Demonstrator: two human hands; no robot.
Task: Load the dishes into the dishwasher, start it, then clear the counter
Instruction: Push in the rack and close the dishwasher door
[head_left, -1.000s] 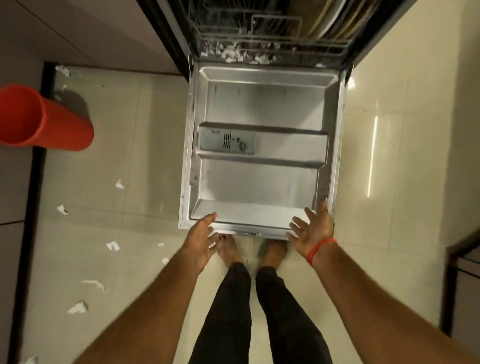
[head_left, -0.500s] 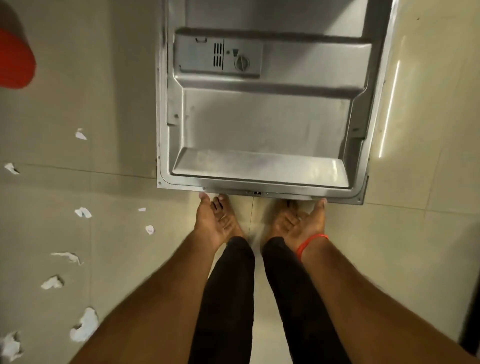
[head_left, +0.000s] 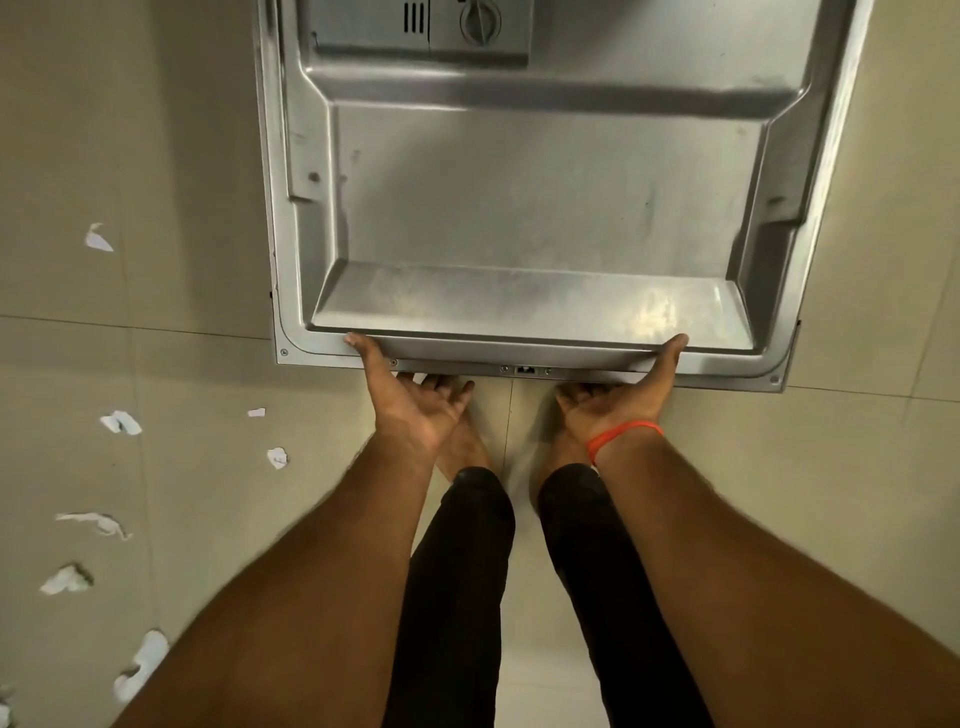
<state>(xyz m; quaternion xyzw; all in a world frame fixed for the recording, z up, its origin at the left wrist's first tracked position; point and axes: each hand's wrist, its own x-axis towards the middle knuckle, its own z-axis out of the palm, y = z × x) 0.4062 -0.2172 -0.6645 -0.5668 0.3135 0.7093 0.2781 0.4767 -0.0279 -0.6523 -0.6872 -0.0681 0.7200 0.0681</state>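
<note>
1. Dishwasher door (head_left: 535, 208) lying open and flat, inner steel face up, filling the upper middle of the head view; detergent dispenser (head_left: 421, 28) at the far end of it.
2. Left hand (head_left: 415, 405) gripping the near edge of the door, left of the latch (head_left: 525, 370): thumb hooked over the lip, fingers tucked beneath.
3. Right hand (head_left: 618, 397), with an orange wristband (head_left: 623, 434), gripping the same edge to the right of the latch, thumb on top, fingers under.
4. Both hands clamped on the door; holding nothing else.
5. Step in hand, by the look of it: lifting the door to close it before starting the wash.
6. Doing it well: raising both sides evenly so the door does not twist on its hinges.
7. Keeping bare feet (head_left: 462, 447), just below the near edge of the door, back from the swing.
8. Shifting the grip from under the lip to the outer face near upright, sparing the fingers a pinch.
9. Pressing firmly at the latch until it catches; racks out of view, so cannot tell whether anything blocks the closing.
10. Torn paper scraps (head_left: 122, 422) strewn on the floor (head_left: 857, 467) left of the door; worth stepping round them.
</note>
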